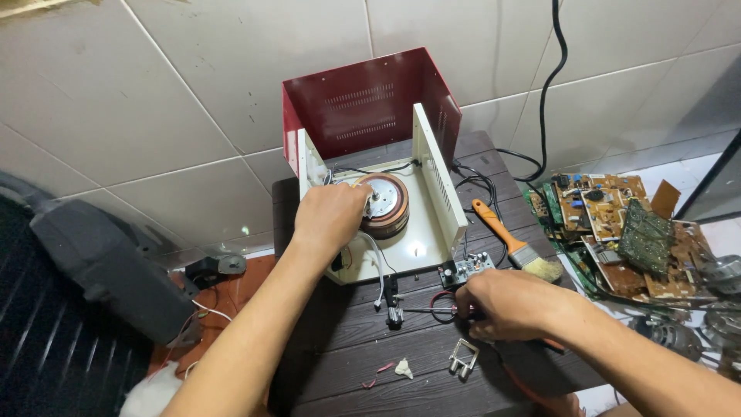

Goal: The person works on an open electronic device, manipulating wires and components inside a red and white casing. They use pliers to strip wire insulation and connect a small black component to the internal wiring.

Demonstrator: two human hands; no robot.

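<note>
An opened cream metal chassis [441,202] holds a round copper-wound coil [388,208]; its red cover [363,108] stands behind. My left hand [328,216] rests on the coil's left side, fingers curled over wires there. My right hand [505,305] is closed around a thin tool, probably a screwdriver [423,310], whose shaft points left at a small black connector [395,315] on the dark wooden table [370,347]. A small green circuit board [467,269] lies just above the right hand.
An orange-handled paintbrush [513,243] lies right of the chassis. A pile of circuit boards [617,228] sits at the far right, with motors [722,309] beside it. A metal bracket [463,358] and scraps lie near the front. Black cables [548,93] run up the tiled wall.
</note>
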